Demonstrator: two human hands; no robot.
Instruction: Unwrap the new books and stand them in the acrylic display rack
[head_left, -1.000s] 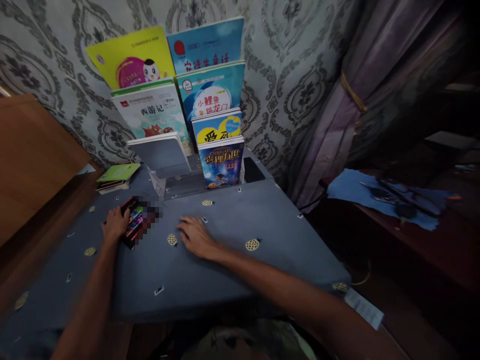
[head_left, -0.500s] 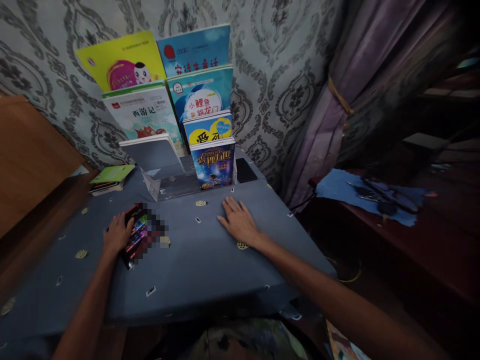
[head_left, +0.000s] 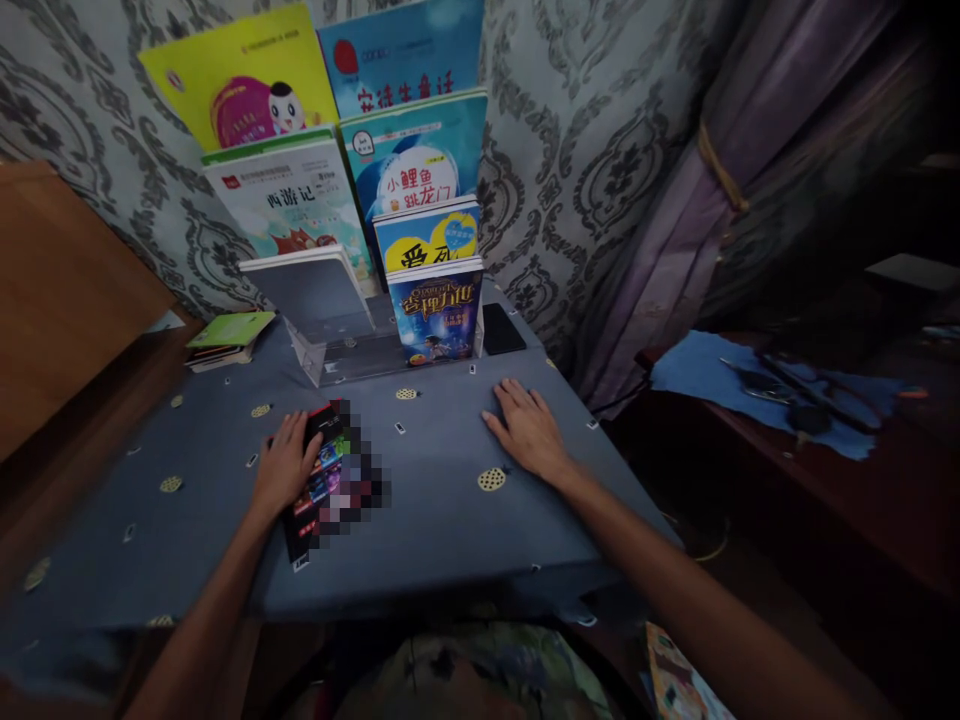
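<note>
Readable text, all on books in the stand: white book (head_left: 296, 200) reads "西游记"; teal book (head_left: 416, 160) reads "小鲤鱼跳龙门"; dark blue front book (head_left: 435, 315) has a gold title, partly legible "查理九世". Other covers' titles cut off or too blurred.

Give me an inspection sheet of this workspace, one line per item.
Surface: table under a grey-blue patterned cloth, backed against the wall.
Job's things: dark book with a colourful cover, flat on the cloth; part of the cover is blurred.
Clutter: clear tiered display stand holding upright children's books; small stack of books with a green cover; black phone.
Hands: left hand rests on the dark book; right hand lies flat on the cloth, fingers spread.
Cables: nothing seen.
Surroundings: patterned wallpaper; tied purple curtain; blue cloth on the side furniture.
</note>
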